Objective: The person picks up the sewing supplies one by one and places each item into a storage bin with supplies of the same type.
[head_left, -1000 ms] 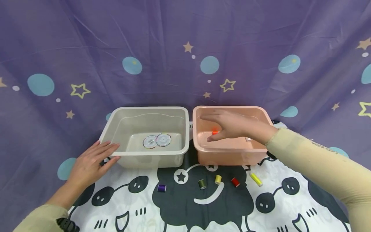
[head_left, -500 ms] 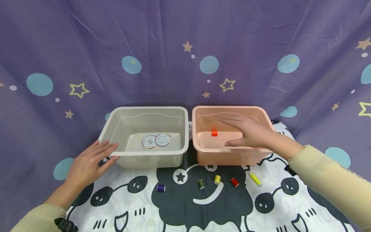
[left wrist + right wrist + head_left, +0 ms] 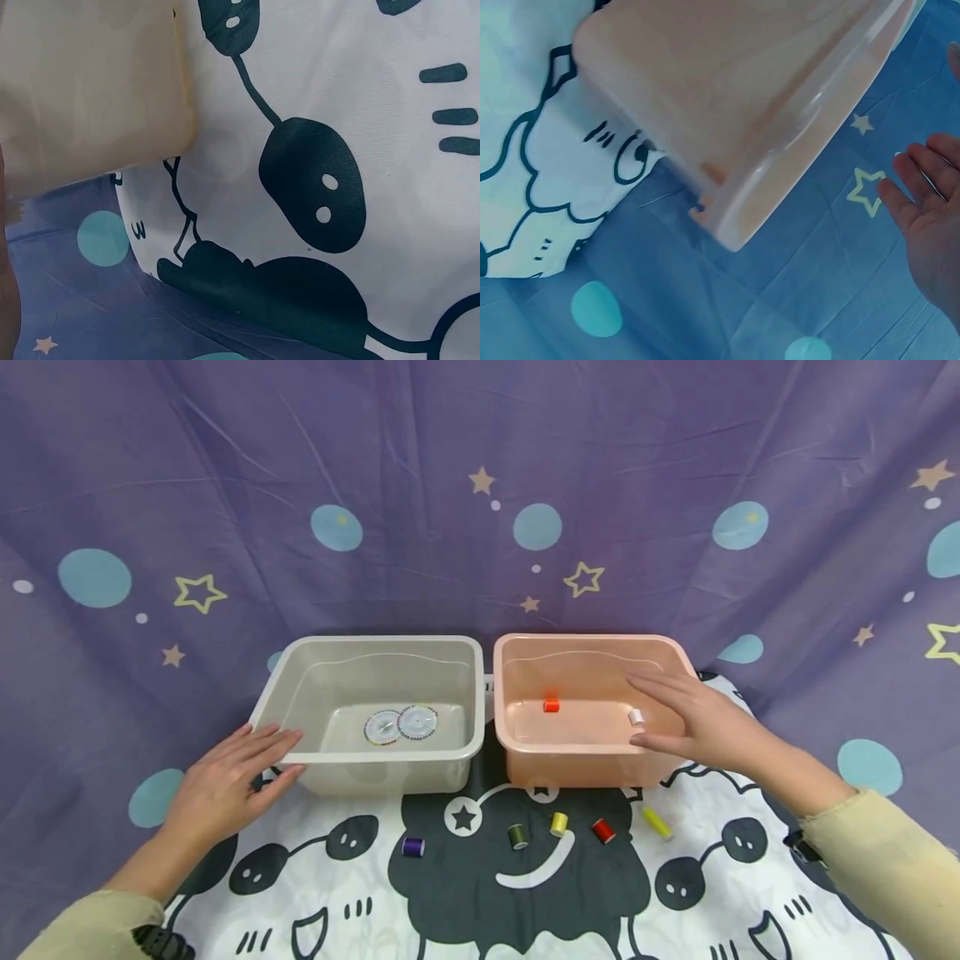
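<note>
My left hand (image 3: 225, 785) lies with straight fingers at the front left corner of the grey bin (image 3: 382, 760). Inside that bin, two round pin wheels (image 3: 417, 722) overlap on the floor. Above the right side of the pink bin (image 3: 577, 768) hovers my right hand (image 3: 712, 727), fingers extended, thumb apart and nothing in it. An orange thread spool (image 3: 551, 705) and a white spool (image 3: 636, 717) lie inside the pink bin. The right wrist view shows the same hand's palm and fingers (image 3: 934, 210) beyond the pink bin's rim.
In front of the bins, on the patterned cloth (image 3: 337, 893), lie a purple spool (image 3: 413, 847), an olive spool (image 3: 517, 837), a yellow spool (image 3: 558, 824), a red spool (image 3: 603, 831) and a longer bright yellow spool (image 3: 657, 823). A purple curtain (image 3: 420, 577) hangs behind.
My right hand has drawn back to the right across the pink bin, uncovering the orange and white spools. The left hand has stayed at the grey bin's corner.
</note>
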A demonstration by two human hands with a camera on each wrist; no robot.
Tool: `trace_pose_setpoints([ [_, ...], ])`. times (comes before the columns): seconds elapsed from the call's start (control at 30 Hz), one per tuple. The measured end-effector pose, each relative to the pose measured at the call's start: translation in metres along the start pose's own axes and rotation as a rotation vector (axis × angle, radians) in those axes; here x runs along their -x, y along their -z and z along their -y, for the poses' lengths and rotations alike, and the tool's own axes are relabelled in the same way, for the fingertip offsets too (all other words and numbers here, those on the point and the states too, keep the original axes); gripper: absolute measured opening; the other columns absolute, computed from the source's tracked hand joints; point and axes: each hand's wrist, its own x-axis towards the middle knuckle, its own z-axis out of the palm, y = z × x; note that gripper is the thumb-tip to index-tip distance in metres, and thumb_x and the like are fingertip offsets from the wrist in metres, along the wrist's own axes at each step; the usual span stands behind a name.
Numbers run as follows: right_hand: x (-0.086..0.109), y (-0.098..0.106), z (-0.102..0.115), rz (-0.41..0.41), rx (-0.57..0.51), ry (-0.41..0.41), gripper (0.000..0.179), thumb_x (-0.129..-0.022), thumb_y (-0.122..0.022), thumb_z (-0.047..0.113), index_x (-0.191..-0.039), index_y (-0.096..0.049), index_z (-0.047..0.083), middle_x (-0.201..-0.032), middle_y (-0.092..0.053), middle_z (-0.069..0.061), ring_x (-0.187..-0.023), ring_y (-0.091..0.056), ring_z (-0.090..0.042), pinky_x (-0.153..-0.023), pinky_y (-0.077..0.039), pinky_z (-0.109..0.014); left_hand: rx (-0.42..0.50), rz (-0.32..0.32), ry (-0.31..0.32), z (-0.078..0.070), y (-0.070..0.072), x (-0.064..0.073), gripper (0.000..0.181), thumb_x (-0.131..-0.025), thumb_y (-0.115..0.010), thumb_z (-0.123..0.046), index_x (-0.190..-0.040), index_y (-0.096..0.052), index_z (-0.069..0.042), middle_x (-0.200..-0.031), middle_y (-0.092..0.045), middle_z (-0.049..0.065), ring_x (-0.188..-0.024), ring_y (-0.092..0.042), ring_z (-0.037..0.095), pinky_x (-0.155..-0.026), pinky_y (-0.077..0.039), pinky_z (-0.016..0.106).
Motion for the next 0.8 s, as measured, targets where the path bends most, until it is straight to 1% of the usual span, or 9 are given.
trace_pose_setpoints([
  [0.17,0.015,0.000,-0.006,-0.017,0.016,-0.008,0.082,-0.084,-0.092,0.031,-0.155,-0.056,0.009,-0.155,-0.058,-0.015,-0.140,-0.054,-0.045,-0.107,-0.047,-0.068,-0.001,0.018,0.006,-0.001,0.001,-0.002,0.084,-0.105,-0.032,-0.077,-0.138,-0.073,-0.011,-0.130,-0.076,0.014,-0.122,-0.068,0.042,-0.132,-0.018,0.029],
  [0.3,0.028,-0.003,-0.011,-0.055,0.035,-0.010,0.082,-0.080,-0.095,0.028,-0.152,-0.060,0.008,-0.151,-0.061,-0.016,-0.135,-0.057,-0.043,-0.103,-0.048,-0.066,0.008,0.003,-0.021,-0.003,0.002,-0.008,0.080,-0.105,-0.038,-0.074,-0.141,-0.070,-0.010,-0.132,-0.074,0.015,-0.123,-0.067,0.043,-0.133,-0.017,0.032],
  [0.4,0.039,-0.004,-0.015,-0.089,0.060,-0.018,0.082,-0.077,-0.097,0.025,-0.149,-0.062,0.008,-0.150,-0.062,-0.016,-0.133,-0.058,-0.040,-0.101,-0.049,-0.064,0.015,-0.014,-0.044,-0.006,0.004,-0.015,0.078,-0.104,-0.044,-0.072,-0.142,-0.069,-0.009,-0.133,-0.073,0.016,-0.124,-0.066,0.043,-0.133,-0.017,0.034],
  [0.5,0.049,-0.006,-0.020,-0.113,0.092,-0.033,0.083,-0.074,-0.098,0.024,-0.148,-0.064,0.008,-0.149,-0.063,-0.016,-0.133,-0.058,-0.038,-0.097,-0.051,-0.061,0.032,-0.018,-0.061,-0.011,0.008,-0.023,0.079,-0.104,-0.043,-0.073,-0.145,-0.068,-0.009,-0.136,-0.072,0.016,-0.125,-0.065,0.043,-0.133,-0.018,0.035],
  [0.57,0.055,-0.007,-0.023,-0.129,0.112,-0.036,0.084,-0.072,-0.099,0.023,-0.148,-0.064,0.009,-0.148,-0.063,-0.016,-0.131,-0.059,-0.037,-0.090,-0.053,-0.056,0.047,-0.021,-0.078,-0.014,0.009,-0.029,0.080,-0.104,-0.042,-0.074,-0.146,-0.067,-0.011,-0.137,-0.072,0.015,-0.126,-0.065,0.043,-0.133,-0.019,0.035],
  [0.63,0.059,-0.009,-0.026,-0.143,0.129,-0.037,0.086,-0.071,-0.099,0.022,-0.148,-0.064,0.010,-0.148,-0.064,-0.016,-0.130,-0.060,-0.036,-0.086,-0.055,-0.053,0.060,-0.027,-0.097,-0.019,0.011,-0.034,0.079,-0.105,-0.042,-0.074,-0.147,-0.066,-0.012,-0.137,-0.072,0.014,-0.126,-0.065,0.043,-0.133,-0.019,0.035],
  [0.73,0.066,-0.012,-0.031,-0.163,0.131,-0.034,0.088,-0.069,-0.100,0.019,-0.148,-0.065,0.010,-0.147,-0.065,-0.015,-0.129,-0.061,-0.037,-0.085,-0.057,-0.054,0.078,-0.040,-0.131,-0.026,0.013,-0.042,0.076,-0.104,-0.046,-0.072,-0.146,-0.067,-0.012,-0.136,-0.072,0.014,-0.126,-0.065,0.041,-0.132,-0.019,0.034],
  [0.8,0.070,-0.015,-0.034,-0.169,0.127,-0.040,0.088,-0.068,-0.100,0.019,-0.148,-0.065,0.010,-0.147,-0.065,-0.015,-0.130,-0.060,-0.039,-0.091,-0.055,-0.061,0.087,-0.047,-0.156,-0.031,0.015,-0.046,0.075,-0.104,-0.047,-0.070,-0.145,-0.068,-0.011,-0.136,-0.072,0.014,-0.126,-0.065,0.042,-0.132,-0.018,0.033],
])
